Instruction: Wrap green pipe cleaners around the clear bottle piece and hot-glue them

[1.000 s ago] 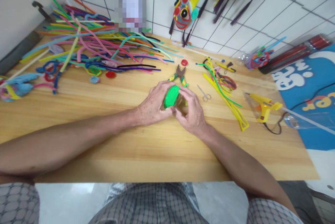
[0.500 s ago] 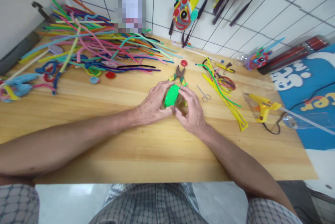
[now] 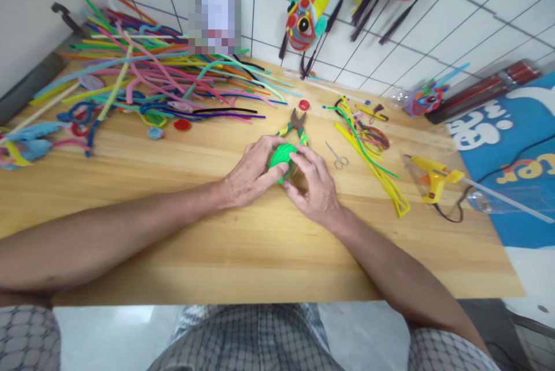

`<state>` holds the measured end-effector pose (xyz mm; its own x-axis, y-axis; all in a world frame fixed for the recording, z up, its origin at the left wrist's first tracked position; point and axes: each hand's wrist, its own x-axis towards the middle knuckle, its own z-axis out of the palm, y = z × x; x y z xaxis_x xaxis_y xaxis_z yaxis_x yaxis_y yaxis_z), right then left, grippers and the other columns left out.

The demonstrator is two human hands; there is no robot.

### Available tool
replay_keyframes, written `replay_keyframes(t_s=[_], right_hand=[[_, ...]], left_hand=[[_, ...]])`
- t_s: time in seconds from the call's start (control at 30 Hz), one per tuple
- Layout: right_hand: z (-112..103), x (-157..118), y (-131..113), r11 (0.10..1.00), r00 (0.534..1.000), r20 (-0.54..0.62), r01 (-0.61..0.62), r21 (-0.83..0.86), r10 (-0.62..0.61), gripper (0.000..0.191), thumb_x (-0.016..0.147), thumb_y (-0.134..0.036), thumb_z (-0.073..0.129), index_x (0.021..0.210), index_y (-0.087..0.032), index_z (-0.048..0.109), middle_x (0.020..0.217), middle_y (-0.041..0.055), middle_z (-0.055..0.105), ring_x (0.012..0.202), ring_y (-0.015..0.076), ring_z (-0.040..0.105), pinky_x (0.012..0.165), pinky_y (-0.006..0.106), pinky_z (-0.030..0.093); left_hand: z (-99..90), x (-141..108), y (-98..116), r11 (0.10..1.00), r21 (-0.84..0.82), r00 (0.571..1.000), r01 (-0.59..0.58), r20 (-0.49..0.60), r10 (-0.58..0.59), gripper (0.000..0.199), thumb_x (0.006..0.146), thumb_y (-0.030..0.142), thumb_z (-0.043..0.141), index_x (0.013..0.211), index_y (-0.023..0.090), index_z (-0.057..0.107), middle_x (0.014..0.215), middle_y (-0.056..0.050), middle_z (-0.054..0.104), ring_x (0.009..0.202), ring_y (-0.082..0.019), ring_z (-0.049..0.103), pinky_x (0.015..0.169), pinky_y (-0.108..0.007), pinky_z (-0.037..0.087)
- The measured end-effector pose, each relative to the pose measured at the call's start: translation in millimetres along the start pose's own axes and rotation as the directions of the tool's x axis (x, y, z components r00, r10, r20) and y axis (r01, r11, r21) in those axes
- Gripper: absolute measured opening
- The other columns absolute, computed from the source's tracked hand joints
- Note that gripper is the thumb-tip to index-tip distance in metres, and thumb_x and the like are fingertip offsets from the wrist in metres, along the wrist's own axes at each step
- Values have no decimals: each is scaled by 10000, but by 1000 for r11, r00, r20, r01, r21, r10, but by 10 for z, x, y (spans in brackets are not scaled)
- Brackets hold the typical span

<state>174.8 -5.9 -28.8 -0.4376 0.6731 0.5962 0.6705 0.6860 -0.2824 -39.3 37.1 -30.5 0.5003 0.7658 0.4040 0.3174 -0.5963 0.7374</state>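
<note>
A bright green rounded piece (image 3: 282,154) with ridged strands is held between both hands above the wooden table. My left hand (image 3: 251,173) grips its left side, thumb lying across the front. On its right side, my right hand (image 3: 315,183) has bent fingers against it, and something clear shows between fingers and thumb. Just beyond the hands lie pliers (image 3: 297,120) with green and yellow handles, partly hidden by the fingers. Small scissors (image 3: 339,159) rest to the right of my right hand.
Colourful fuzzy stems (image 3: 165,76) pile up at the back left. Yellow stems (image 3: 381,180) and a yellow glue gun (image 3: 433,174) with a cord lie right. A red cap (image 3: 304,105) sits behind the pliers. Decorated masks (image 3: 302,24) hang on the tiled wall.
The green piece has turned between my hands, and more of its ridged face shows. My left thumb now lies over it. My right fingers have shifted slightly left.
</note>
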Motion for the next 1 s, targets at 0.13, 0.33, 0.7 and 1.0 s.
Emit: replay_keyframes(t_s=[0.13,0.33,0.7,1.0], right_hand=[[15,12,-5,1000,999,-37,24,17,-24,678,952,-211,679,1572,-229,404,1512,193,568,1411,344,579,1148,586,555],[54,2,19,999,998,-52,-13,51,16,753,942,-223,682,1610,-202,334,1507,204,581,1435,352,564,1123,590,574],[38,-3,23,1000,1000,-26,-8,7,9,736,934,-232,681,1601,-234,370,1515,180,578,1415,351,578,1151,617,554],[21,14,5,999,998,-17,54,-2,-54,755,939,-219,681,1610,-226,335,1542,199,559,1432,354,571,1128,613,567]], left_hand=[[-1,-3,-3,1000,-17,1000,-15,-5,15,433,1063,442,475,1388,156,483,1336,-155,609,1264,-303,590,1114,-503,478],[-10,-15,-13,997,-62,999,-36,11,37,448,1064,411,496,1440,174,448,1386,-162,565,1330,-300,555,1157,-508,465],[-21,12,5,998,-58,1000,-23,15,24,421,1064,455,483,1401,203,499,1379,-143,604,1322,-299,562,1158,-525,452],[-6,12,0,996,-83,999,32,-23,-34,366,1032,424,503,1310,187,526,1264,-112,654,1193,-282,628,1066,-482,512]])
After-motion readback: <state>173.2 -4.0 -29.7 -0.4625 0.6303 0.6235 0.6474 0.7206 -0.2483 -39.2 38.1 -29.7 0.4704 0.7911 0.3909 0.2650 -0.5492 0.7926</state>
